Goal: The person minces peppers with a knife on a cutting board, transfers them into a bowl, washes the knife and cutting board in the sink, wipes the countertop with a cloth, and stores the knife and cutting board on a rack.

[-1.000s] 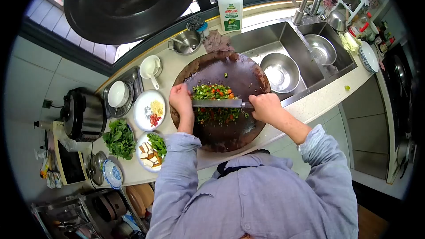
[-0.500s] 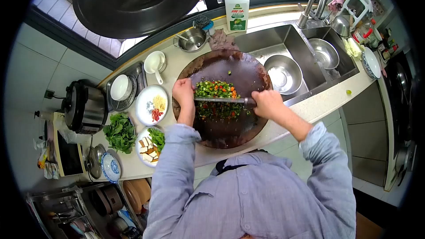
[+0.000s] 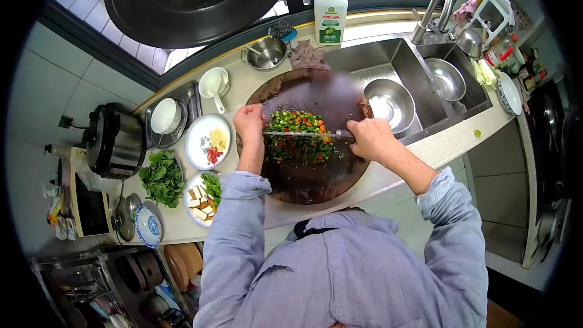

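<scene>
A knife lies edge-down across a heap of chopped green and red peppers on the round dark chopping board. My right hand is closed round its handle at the board's right side. At the other end of the blade, the fingers of my left hand are closed on the tip. Pepper pieces lie on both sides of the blade. A blurred spot hides part of the board's upper right.
Left of the board are a plate of minced garlic and red pieces, a plate of tofu slices and leafy greens. A sink with metal bowls is on the right. A white bottle stands behind.
The knife has rocked between the frames, its broad side showing earlier and only a thin line now. Both hands keep their hold. The whole view has shifted slightly.
</scene>
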`<state>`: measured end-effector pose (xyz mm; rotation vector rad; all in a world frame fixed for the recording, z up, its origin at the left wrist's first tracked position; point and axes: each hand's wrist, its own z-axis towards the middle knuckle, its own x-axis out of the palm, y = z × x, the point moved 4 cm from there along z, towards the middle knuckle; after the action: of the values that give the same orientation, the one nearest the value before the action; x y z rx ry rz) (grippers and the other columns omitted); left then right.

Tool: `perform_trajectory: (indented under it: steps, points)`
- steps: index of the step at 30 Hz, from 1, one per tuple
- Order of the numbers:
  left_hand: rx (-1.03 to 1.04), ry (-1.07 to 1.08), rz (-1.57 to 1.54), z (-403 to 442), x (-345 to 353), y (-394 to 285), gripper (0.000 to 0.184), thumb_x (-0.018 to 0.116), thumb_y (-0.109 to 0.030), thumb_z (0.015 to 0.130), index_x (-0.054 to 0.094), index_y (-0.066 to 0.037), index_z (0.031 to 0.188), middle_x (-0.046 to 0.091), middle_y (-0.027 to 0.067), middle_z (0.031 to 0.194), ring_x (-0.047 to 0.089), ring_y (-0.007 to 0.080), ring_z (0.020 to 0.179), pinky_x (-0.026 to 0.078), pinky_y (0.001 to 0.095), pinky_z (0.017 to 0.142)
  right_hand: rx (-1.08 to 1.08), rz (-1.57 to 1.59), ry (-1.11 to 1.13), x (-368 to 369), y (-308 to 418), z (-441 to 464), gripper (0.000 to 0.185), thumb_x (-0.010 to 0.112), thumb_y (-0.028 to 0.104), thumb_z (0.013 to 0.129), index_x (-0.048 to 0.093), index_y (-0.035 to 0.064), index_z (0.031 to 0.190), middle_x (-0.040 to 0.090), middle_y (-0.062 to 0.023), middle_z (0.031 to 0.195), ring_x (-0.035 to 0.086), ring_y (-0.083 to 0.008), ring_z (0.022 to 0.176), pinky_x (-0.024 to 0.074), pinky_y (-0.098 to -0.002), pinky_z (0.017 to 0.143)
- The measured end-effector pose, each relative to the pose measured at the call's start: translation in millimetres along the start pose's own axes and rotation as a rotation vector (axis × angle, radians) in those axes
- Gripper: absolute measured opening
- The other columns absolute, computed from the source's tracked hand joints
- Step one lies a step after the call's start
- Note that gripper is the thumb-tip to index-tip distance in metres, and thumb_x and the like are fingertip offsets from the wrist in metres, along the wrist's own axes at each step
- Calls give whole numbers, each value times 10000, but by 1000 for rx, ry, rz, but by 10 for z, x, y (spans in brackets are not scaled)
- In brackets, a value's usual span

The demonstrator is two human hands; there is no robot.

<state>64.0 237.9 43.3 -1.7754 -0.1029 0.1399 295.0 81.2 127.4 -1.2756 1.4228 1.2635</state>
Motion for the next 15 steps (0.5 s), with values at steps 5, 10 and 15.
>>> perform_trajectory:
  steps: [5, 10, 15]
  points:
    - [91, -100, 72, 42, 17, 207, 67, 617, -65, 779, 598, -1, 767, 561, 33, 582, 480, 87, 464, 357, 217, 422, 10, -1, 27, 181, -38, 47, 191, 613, 172, 647, 614, 62, 803, 642, -137, 693, 642, -300, 679, 512, -399, 622]
    - [41, -52, 45, 44, 60, 76, 62, 614, -56, 769, 600, -3, 743, 567, 33, 567, 497, 90, 476, 379, 230, 451, 33, 16, -19, 214, -88, 32, 184, 610, 163, 640, 633, 71, 797, 642, -144, 701, 643, -299, 685, 512, -400, 629]
    - [47, -59, 30, 9, -30, 178, 75, 606, -66, 780, 592, 1, 750, 561, 29, 565, 487, 81, 477, 379, 219, 450, 47, -11, 39, 110, -35, 17, 177, 622, 182, 637, 632, 72, 775, 640, -144, 699, 639, -308, 686, 509, -403, 636]
